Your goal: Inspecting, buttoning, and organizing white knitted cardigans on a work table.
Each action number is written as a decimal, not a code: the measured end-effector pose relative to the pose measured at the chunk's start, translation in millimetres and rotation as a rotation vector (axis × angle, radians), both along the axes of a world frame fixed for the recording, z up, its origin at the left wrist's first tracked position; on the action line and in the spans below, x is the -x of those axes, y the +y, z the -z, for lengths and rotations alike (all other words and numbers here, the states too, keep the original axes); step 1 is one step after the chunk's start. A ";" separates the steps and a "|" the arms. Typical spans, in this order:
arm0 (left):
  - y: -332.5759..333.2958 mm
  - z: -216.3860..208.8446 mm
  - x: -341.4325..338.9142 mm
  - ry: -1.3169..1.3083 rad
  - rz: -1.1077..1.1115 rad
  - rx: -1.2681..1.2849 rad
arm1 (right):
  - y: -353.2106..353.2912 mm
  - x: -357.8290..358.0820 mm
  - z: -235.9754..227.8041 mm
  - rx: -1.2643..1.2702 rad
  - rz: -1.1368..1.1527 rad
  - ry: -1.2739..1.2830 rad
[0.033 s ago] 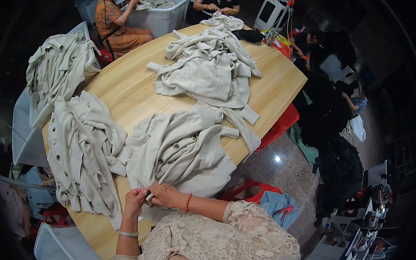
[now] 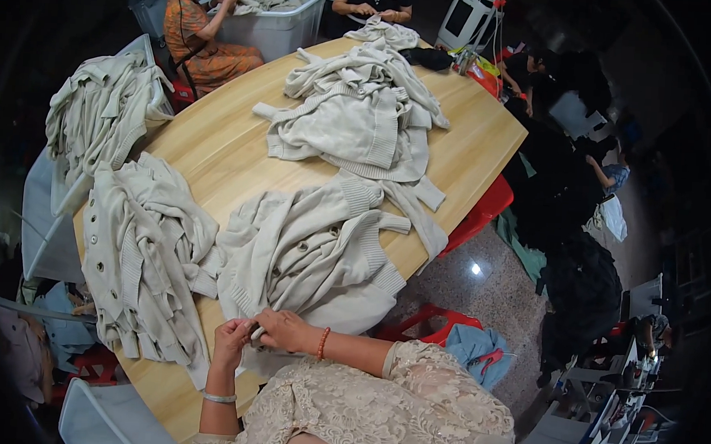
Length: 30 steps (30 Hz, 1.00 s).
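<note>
A cream knitted cardigan with dark round buttons lies bunched on the wooden table in front of me. At its near edge, my right hand is closed round a fold of the knit. Close against it, my left hand has thumb and fingertips pinched together; what lies between them is too small to make out. To the left, a second cream cardigan with a row of buttons drapes over the table edge. Farther off, several more cream knits are heaped.
Grey bins stand at the left, one piled with cream knits. A person in orange sits by a white tub at the far left; another in black works beyond the table. Red stools and dark garments are at the right.
The view has shifted very slightly. Both hands stay together at the cardigan's near edge, with no clear change in their grip.
</note>
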<state>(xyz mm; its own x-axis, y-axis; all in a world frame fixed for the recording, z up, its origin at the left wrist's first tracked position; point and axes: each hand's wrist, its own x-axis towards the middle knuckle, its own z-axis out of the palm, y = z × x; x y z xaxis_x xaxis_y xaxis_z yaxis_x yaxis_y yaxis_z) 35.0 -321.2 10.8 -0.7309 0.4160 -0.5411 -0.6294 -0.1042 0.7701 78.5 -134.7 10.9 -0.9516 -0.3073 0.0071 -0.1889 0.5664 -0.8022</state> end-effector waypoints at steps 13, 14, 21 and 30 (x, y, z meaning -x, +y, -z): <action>11.0 4.5 -12.5 0.728 0.164 0.472 | 8.1 8.3 11.5 0.107 -0.015 -0.113; 13.6 2.4 -13.3 0.730 0.143 0.492 | 7.7 7.6 11.7 0.132 -0.005 -0.123; 16.6 0.8 -8.6 0.714 0.169 0.521 | 11.0 6.0 10.6 0.093 0.066 0.012; -7.5 6.7 2.5 0.640 -0.019 0.539 | 30.0 1.5 -6.4 0.021 0.097 -0.129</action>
